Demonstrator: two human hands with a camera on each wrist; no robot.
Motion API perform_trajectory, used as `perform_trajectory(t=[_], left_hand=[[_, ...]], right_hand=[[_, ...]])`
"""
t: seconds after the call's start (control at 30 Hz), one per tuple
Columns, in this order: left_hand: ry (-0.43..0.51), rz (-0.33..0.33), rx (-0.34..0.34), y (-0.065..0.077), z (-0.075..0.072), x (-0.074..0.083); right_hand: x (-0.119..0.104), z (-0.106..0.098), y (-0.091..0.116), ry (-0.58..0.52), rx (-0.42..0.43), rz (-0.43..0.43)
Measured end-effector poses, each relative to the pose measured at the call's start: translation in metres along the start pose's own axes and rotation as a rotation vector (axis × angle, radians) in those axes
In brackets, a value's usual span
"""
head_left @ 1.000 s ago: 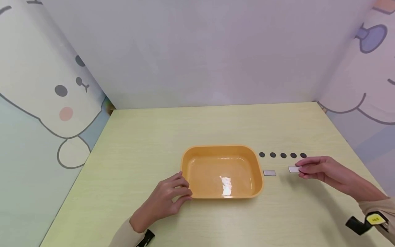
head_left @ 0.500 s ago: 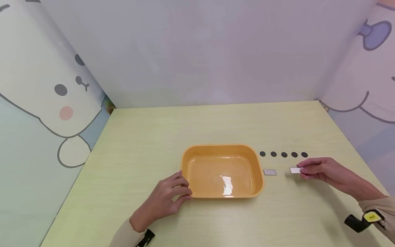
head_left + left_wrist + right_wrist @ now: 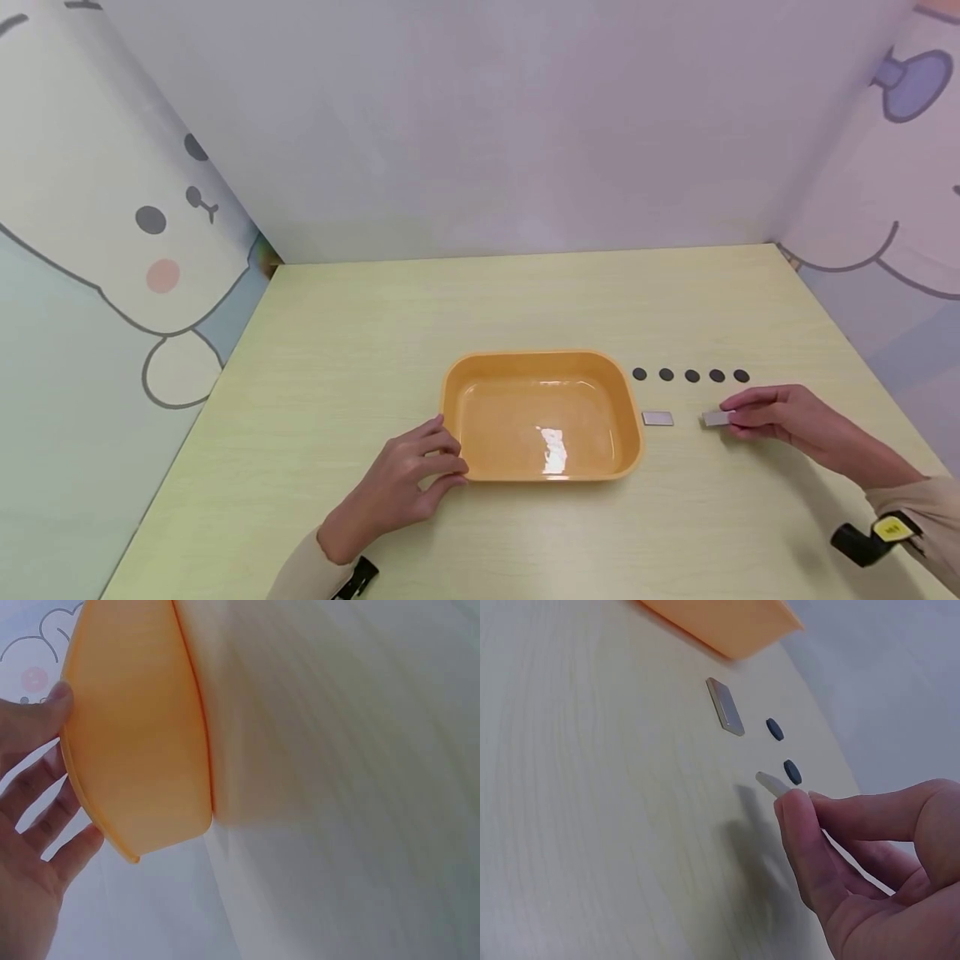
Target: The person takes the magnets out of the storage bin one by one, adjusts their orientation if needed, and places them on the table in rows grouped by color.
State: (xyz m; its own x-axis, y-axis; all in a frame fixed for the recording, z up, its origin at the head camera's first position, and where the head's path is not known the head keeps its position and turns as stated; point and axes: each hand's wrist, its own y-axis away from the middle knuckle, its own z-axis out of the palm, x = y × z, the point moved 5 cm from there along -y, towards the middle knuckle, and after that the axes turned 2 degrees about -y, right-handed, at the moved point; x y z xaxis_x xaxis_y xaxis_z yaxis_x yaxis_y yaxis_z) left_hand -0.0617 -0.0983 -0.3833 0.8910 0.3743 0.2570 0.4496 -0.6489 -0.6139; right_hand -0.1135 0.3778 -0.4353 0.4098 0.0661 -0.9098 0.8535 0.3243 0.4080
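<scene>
An orange plastic basin (image 3: 540,417) with rounded corners stands on the table. My left hand (image 3: 412,475) holds its near left corner, thumb and fingertips at the rim; in the left wrist view the thumb lies against the basin's wall (image 3: 142,727). My right hand (image 3: 780,421) pinches a small, thin, silver-grey rectangular plate (image 3: 716,418) between thumb and fingers, close over the table. In the right wrist view this plate (image 3: 772,782) shows nearly edge-on, its near end covered by the fingers. A similar rectangular plate (image 3: 657,418) lies flat between the basin and my right hand.
Several small black discs (image 3: 692,376) lie in a row right of the basin, behind the plates. The pale wood table (image 3: 360,333) ends at a plain back wall (image 3: 487,125). Side panels (image 3: 75,250) with cartoon drawings flank it.
The plate in my right hand has come down slightly and tilted, its face turning from bright white to grey. My left hand and the basin stay in place.
</scene>
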Motion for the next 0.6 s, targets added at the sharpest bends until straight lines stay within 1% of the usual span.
perform_trajectory(t=[0.17, 0.3, 0.37, 0.5, 0.6], left_hand=[[-0.005, -0.003, -0.006, -0.0007, 0.0000, 0.0009], [-0.011, 0.000, -0.009, -0.0015, -0.0005, 0.0017], [-0.013, 0.001, -0.010, -0.0018, -0.0006, 0.0017], [-0.014, 0.002, -0.010, -0.0019, -0.0003, 0.0015], [-0.011, -0.005, -0.011, -0.0016, 0.0001, 0.0011]], right_hand=[[0.0017, -0.0007, -0.0005, 0.091, 0.077, 0.020], [0.0026, -0.0003, -0.0003, 0.169, 0.115, 0.010], [0.0024, -0.0002, 0.0003, 0.244, 0.147, 0.004], [0.0003, 0.0007, 0.0002, 0.430, 0.205, -0.024], [-0.0017, 0.0028, -0.0003, 0.553, 0.240, -0.055]])
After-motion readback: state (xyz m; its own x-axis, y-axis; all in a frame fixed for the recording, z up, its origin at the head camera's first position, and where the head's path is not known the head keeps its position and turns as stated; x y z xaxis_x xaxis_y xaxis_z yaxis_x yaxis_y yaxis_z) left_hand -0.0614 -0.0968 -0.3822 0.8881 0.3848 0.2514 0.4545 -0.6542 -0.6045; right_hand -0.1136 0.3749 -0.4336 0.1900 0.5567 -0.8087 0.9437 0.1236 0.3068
